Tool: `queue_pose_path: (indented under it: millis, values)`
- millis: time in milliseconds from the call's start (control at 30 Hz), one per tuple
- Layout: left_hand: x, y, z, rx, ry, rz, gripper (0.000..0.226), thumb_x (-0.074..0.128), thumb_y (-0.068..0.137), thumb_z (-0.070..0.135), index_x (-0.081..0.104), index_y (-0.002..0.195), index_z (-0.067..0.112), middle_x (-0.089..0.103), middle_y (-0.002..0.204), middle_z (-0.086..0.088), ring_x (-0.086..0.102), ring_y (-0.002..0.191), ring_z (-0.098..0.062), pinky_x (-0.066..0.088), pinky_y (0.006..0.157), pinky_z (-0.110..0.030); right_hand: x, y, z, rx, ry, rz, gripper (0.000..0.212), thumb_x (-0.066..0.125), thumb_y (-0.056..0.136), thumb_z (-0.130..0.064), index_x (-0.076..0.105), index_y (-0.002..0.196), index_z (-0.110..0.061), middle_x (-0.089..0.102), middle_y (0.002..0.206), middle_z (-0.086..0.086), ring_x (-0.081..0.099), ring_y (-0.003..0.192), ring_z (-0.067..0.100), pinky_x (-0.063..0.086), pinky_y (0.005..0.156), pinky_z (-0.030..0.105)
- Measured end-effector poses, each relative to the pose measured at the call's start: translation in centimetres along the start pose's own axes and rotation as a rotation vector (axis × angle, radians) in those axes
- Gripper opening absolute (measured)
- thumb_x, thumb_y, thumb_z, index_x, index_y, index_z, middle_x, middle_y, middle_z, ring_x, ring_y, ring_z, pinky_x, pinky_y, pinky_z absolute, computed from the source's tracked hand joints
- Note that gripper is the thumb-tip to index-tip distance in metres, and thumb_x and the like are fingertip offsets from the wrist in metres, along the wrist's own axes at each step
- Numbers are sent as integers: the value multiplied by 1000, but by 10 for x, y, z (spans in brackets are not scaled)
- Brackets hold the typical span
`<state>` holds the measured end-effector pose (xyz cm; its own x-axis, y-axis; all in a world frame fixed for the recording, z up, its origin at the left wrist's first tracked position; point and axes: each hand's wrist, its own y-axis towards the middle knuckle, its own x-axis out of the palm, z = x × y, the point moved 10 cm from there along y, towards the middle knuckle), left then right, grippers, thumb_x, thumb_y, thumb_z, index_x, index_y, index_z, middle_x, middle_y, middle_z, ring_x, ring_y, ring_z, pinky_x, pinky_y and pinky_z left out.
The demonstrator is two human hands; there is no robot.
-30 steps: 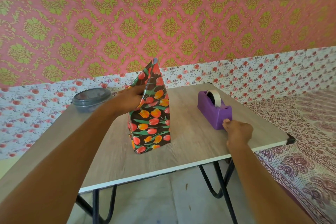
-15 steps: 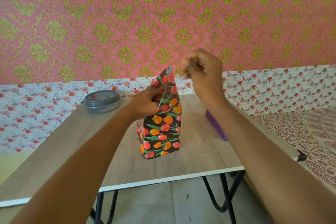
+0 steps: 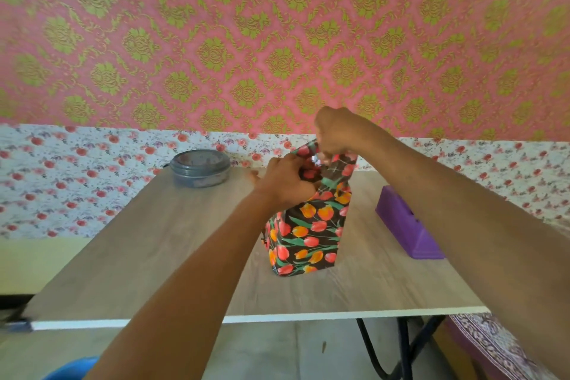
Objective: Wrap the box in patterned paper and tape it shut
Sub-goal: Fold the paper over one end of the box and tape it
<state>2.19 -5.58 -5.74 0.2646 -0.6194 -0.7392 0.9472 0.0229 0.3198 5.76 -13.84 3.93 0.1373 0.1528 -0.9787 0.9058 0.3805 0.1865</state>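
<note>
The right hand [image 3: 339, 133] has dropped from above the paper's peak onto it, and the pointed top flap is now bent over. Its fingers pinch the upper edge of the patterned paper [image 3: 336, 163]. The left hand [image 3: 287, 182] grips the folded paper just below and left of it. The wrapped box [image 3: 308, 234] stands upright on the surface [image 3: 154, 241] directly under both hands. A purple tape dispenser [image 3: 407, 225] lies beneath the right forearm. A round lidded container [image 3: 200, 168] sits well left of the left hand.
</note>
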Motion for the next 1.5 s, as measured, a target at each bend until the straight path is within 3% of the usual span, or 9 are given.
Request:
queue_pose_path:
  millis: [167,267,400,500,600,833,1100,1400,1500]
  values:
    - [0,3,-3,-6,22,2,25,61,89,44,68,107,28,55,128,3,35,128,-27,24,110,-48,11,11,13,21,-109,16,33,69,88,1,41,72,-5,47,70,11,46,57,23,40,55,33]
    - [-2,0,-2,-16,23,5,30,61,91,46,68,114,28,54,131,2,32,132,-27,18,109,-49,14,15,23,57,-84,14,13,72,86,2,59,87,0,57,75,16,55,58,27,47,57,35]
    - [2,-1,1,-1,39,-49,31,58,93,45,66,115,25,51,134,2,31,129,-26,10,85,-40,23,19,29,60,-82,-14,20,76,87,-9,67,102,1,70,91,19,66,73,32,59,65,41]
    - [7,3,-1,21,135,-91,43,50,90,49,62,127,32,44,143,6,29,136,-28,19,103,-50,26,22,34,63,-50,-32,19,77,87,-10,72,102,1,67,77,15,58,62,27,51,60,37]
    - [11,5,-5,12,196,-119,58,42,87,59,53,140,39,35,154,12,23,141,-27,8,115,-65,26,22,34,65,17,-59,7,75,84,-2,78,90,1,62,63,15,50,49,23,45,54,32]
    - [19,15,-9,57,268,-132,60,37,90,62,46,146,43,31,160,12,25,139,-22,21,115,-53,34,27,26,63,-19,-26,14,69,92,-5,69,104,1,69,94,18,58,68,28,52,65,39]
    - [21,16,-4,123,285,-149,52,39,94,51,54,140,35,37,159,2,28,141,-20,17,116,-43,33,26,13,64,-149,-11,21,68,92,-3,47,86,-3,47,74,10,46,58,22,39,54,33]
    - [21,16,-8,75,313,-157,60,33,89,64,49,143,42,32,161,10,27,142,-23,18,115,-51,14,19,6,19,-253,154,31,53,95,6,53,126,0,34,81,9,47,67,23,42,64,36]
    - [19,12,-1,115,337,-162,52,38,96,53,51,143,37,32,162,6,28,142,-19,16,114,-42,7,12,1,1,-328,202,37,51,93,9,54,128,-3,45,100,14,59,100,36,42,73,38]
